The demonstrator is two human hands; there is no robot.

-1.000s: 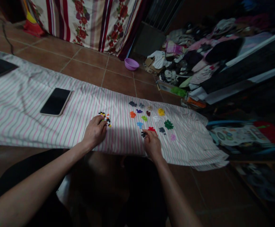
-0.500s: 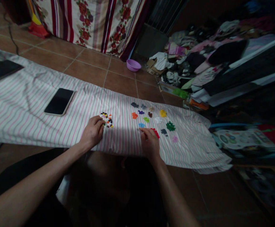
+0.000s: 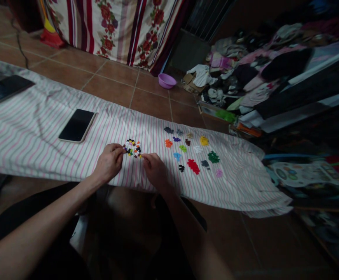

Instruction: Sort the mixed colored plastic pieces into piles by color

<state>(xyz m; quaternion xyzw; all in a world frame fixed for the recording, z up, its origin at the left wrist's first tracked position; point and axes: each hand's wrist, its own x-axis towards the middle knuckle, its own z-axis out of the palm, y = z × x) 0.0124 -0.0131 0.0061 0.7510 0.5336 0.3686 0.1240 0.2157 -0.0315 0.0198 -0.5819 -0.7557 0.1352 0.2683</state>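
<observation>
A small pile of mixed coloured pieces (image 3: 133, 148) lies on a striped cloth (image 3: 41, 132), its long axis running left to right, with sorted colour groups (image 3: 193, 166) to its right. The left hand (image 3: 109, 163) and right hand (image 3: 155, 169) touch its two ends, fingertips curled together; whether either grips a piece cannot be told.

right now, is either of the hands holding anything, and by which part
It cannot be told. The left hand and right hand have fingertips at the edge of the mixed pile of coloured pieces; any pinched piece is too small to see.
</observation>
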